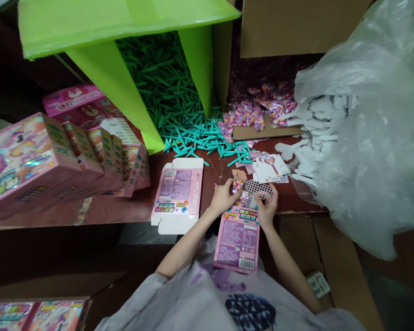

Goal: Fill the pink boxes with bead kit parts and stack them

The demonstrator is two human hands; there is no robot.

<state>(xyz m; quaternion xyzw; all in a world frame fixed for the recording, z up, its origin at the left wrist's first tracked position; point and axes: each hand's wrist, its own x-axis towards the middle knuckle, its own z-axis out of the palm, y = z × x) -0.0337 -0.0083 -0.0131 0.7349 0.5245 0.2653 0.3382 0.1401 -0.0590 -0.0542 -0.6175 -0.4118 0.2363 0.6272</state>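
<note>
Flat pink carton (177,193) at table's (212,171) near edge; left hand (224,195) beside it, fingers closed on bead packet (243,199); pink box (237,241) between forearms, overhanging near edge; right hand (267,207) pinching white grid sheet (258,189) above box.

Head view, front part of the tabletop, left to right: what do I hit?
Pink boxes → pink-and-white carton → left hand → right hand → translucent plastic bag.

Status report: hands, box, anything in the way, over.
Left hand pinching bead packet. Right hand gripping white grid. Pink box between forearms. Loose cards just beyond right hand.
</note>
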